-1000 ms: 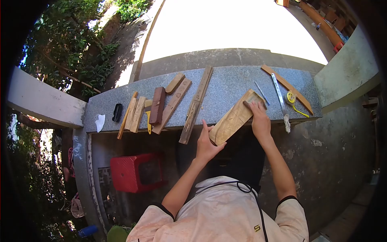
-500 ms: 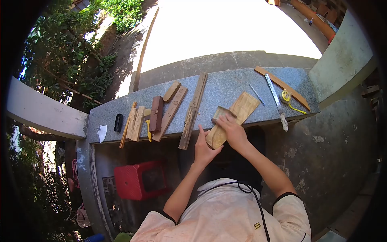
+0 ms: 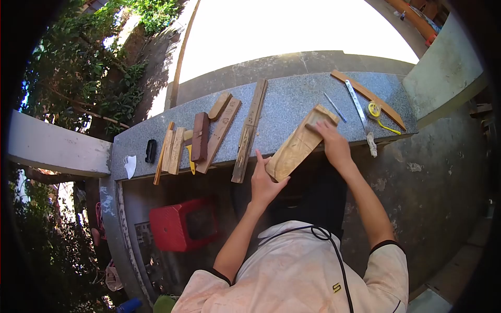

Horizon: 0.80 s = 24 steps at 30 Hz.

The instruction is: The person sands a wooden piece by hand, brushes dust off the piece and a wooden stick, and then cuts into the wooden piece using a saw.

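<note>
A pale wooden board [image 3: 295,148] lies slanted across the front edge of the stone counter. My left hand [image 3: 265,182] grips its near end, thumb on one side and fingers on the other. Over the board's far end, my right hand [image 3: 334,143] presses down on a greyish piece of sandpaper [image 3: 316,125], which is blurred and partly covered by the fingers. Left of the board rests a long dark wood strip [image 3: 250,130].
Several wood pieces, a reddish-brown block [image 3: 200,136] and a yellow-handled brush [image 3: 190,159] lie left on the counter [image 3: 292,94]. On the right are a blue pencil-like stick [image 3: 335,107], a metal ruler [image 3: 356,101] and a tape measure [image 3: 373,109]. A red stool [image 3: 169,228] stands below.
My right hand has slid the sandpaper up and right along the board to its far end. My left hand still holds the near end. The whole view has shifted slightly.
</note>
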Each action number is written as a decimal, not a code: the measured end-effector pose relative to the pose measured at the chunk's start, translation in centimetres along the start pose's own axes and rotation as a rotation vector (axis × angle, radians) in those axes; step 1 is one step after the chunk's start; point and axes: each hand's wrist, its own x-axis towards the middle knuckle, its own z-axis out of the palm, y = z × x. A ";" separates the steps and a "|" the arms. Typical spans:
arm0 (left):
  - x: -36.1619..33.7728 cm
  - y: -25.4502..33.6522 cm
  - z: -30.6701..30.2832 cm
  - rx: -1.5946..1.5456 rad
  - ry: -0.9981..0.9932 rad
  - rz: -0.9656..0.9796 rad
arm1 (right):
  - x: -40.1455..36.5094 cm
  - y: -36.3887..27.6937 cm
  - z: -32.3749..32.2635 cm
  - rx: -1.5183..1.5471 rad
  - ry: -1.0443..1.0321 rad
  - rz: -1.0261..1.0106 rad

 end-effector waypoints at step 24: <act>1.6 2.0 -1.8 0.076 0.007 0.053 | 3.4 -10.0 0.9 0.185 0.122 -0.167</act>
